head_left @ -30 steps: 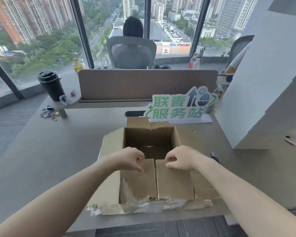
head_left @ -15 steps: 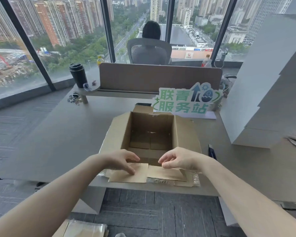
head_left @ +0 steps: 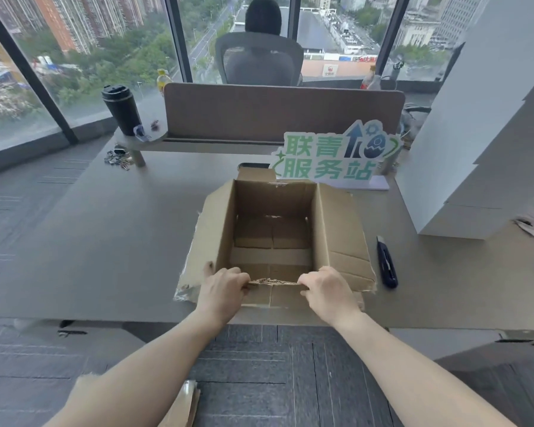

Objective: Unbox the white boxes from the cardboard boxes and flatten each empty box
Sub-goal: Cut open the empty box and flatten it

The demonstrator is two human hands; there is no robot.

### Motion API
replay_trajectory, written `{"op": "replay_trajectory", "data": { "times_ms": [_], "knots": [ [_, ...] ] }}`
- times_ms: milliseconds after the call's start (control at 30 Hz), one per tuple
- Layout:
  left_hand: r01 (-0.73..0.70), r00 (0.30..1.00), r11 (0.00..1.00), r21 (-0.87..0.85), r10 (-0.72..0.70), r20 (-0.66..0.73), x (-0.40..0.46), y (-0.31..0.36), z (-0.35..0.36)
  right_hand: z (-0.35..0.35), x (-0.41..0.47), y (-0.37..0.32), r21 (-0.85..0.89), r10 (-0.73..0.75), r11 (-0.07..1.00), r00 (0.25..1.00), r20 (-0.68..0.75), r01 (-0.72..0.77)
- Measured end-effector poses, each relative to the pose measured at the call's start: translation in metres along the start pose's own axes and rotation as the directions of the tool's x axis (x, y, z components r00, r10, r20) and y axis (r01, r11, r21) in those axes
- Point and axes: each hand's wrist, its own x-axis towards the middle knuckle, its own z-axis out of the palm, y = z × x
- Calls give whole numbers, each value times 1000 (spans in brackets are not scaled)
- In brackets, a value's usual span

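An open brown cardboard box point(head_left: 339, 232) stands at the near edge of the grey table point(head_left: 105, 241), its side flaps spread outward and its inside empty. My left hand point(head_left: 221, 292) grips the left end of the box's torn near rim. My right hand point(head_left: 330, 291) grips the right end of the same rim. Both near flaps hang down in front, between my hands. A tall stack of white boxes point(head_left: 475, 143) rises at the right of the table.
A dark box cutter point(head_left: 386, 263) lies just right of the box. A green-lettered sign point(head_left: 333, 158) stands behind it, before a brown desk divider point(head_left: 284, 112). A black tumbler point(head_left: 121, 109) and keys point(head_left: 117, 157) are at back left. Flattened cardboard point(head_left: 179, 408) lies on the floor.
The box has gone from tilted toward me to upright on the table. My hands moved from the front flaps to grip the near rim. The view pulled back and up.
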Motion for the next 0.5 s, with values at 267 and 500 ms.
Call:
{"op": "replay_trajectory", "data": {
  "times_ms": [267,500],
  "knots": [
    [-52,947,985,-167,-5,-321,-17,-6,-13,7,-39,-1,236,115,972,890,-441,-8],
    [546,755,559,-624,-651,78,-39,-1,-18,0,-66,-3,798,690,257,682,243,-545]
  ]
}}
